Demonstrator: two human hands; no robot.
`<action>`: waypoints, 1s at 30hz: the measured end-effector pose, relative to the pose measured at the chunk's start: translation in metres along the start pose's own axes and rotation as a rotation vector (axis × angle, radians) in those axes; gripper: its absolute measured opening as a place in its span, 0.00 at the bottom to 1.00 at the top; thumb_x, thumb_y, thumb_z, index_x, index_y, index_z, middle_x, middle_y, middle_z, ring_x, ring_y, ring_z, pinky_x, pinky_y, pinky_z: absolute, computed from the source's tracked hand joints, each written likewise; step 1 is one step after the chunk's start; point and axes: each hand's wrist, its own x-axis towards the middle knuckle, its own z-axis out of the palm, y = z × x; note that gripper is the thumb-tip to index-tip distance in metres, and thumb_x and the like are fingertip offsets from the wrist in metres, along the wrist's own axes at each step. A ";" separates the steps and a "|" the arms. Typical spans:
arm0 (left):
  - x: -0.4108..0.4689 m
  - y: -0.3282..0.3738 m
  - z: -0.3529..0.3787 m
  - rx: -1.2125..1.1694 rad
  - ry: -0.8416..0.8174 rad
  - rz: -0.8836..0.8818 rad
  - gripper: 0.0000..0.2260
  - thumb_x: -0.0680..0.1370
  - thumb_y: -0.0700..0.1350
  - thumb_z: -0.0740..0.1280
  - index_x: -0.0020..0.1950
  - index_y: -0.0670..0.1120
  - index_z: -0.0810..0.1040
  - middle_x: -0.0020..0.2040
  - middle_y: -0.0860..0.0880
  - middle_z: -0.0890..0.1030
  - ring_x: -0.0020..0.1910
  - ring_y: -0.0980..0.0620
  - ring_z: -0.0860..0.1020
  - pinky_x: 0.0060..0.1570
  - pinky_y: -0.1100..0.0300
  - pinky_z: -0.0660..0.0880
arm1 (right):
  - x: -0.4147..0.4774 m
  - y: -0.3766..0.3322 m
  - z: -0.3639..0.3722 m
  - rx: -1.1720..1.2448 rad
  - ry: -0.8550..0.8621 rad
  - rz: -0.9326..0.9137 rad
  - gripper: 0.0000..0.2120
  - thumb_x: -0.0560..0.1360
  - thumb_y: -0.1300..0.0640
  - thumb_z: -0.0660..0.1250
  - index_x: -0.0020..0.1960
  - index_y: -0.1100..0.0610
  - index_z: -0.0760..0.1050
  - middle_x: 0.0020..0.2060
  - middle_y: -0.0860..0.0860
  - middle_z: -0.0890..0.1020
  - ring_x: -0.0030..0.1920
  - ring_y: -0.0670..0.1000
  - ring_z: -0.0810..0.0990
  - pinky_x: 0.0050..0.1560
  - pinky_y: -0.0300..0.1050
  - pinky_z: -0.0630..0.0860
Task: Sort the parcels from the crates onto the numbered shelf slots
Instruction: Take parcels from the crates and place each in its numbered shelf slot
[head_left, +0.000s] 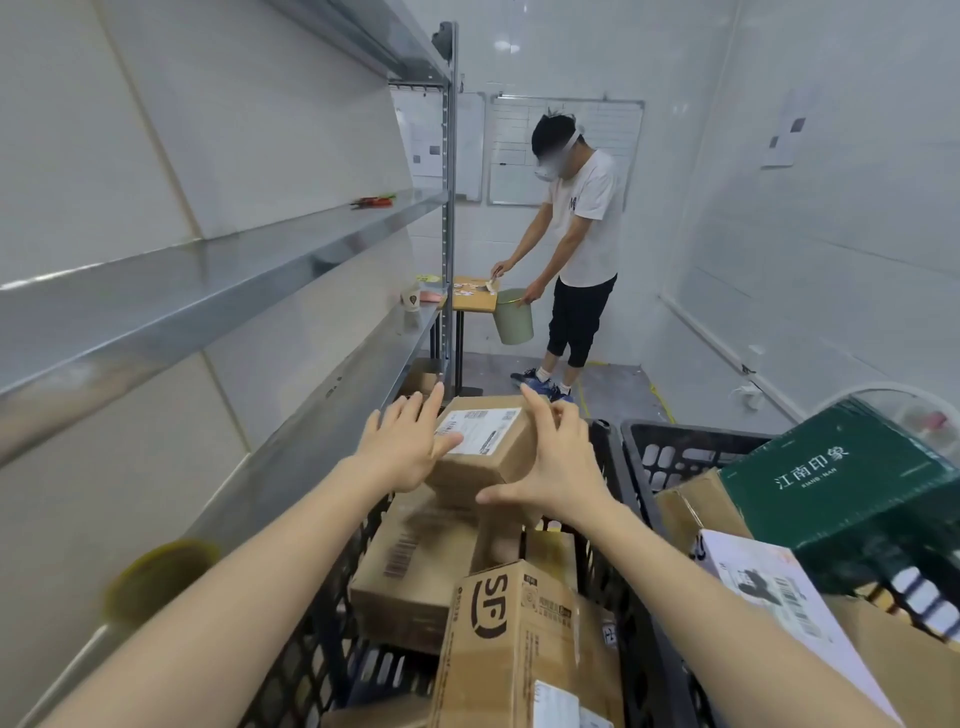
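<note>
Left hand: the left hand (402, 452) is spread wide with straight fingers at the left side of a small brown cardboard box with a white shipping label (488, 441); its thumb lies over the label's near corner
Right hand: the right hand (558, 467) is also spread, thumb stretched low toward the box's near face and fingers reaching past its far right corner; whether the palm touches the cardboard I cannot tell
Why so: the two hands bracket the box from either side, which looks like the start of a two-handed lift, since nothing is pinched yet
Task parcel: the labelled box sits on top of the pile, resting on a flat brown carton with a barcode (415, 561) inside a black slotted plastic crate (311, 639)
Same crate: a tall brown carton printed SF (514, 639) stands on end nearest the camera
Next crate: a second black crate (670, 457) to the right carries a dark green printed box (831, 478) and a white labelled parcel (779, 587), tilted among brown cartons
Shelf: a grey metal shelving unit (208, 291) runs along the left; a round yellow sticker (161, 577) marks the lower board, its number unreadable
Shelf items: red-handled tools (371, 201) and a paper cup (410, 299) lie at the far end
Room: white walls, a whiteboard (566, 150), grey floor
Beyond: another person in a white shirt (582, 234) bends over a small wooden table (475, 296), holding a pale green bucket (514, 317)
</note>
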 end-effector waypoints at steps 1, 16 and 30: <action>-0.005 -0.001 0.003 -0.021 -0.018 0.000 0.31 0.83 0.60 0.49 0.80 0.51 0.38 0.80 0.47 0.49 0.78 0.43 0.50 0.74 0.42 0.51 | -0.003 0.000 0.006 0.024 -0.004 0.029 0.63 0.54 0.32 0.79 0.77 0.42 0.43 0.70 0.53 0.54 0.72 0.59 0.56 0.72 0.61 0.61; -0.018 -0.018 0.043 -0.317 -0.188 -0.045 0.37 0.80 0.63 0.55 0.79 0.52 0.36 0.79 0.45 0.35 0.79 0.42 0.43 0.75 0.45 0.48 | -0.017 -0.003 0.024 -0.009 -0.316 0.055 0.58 0.60 0.24 0.68 0.78 0.45 0.44 0.72 0.49 0.68 0.69 0.52 0.69 0.64 0.56 0.73; -0.026 -0.012 0.045 -0.317 -0.160 -0.005 0.34 0.82 0.61 0.53 0.80 0.50 0.39 0.78 0.47 0.33 0.79 0.43 0.44 0.75 0.48 0.51 | -0.013 -0.012 0.019 -0.042 -0.330 -0.019 0.33 0.77 0.36 0.60 0.77 0.39 0.51 0.70 0.51 0.70 0.66 0.54 0.72 0.61 0.53 0.74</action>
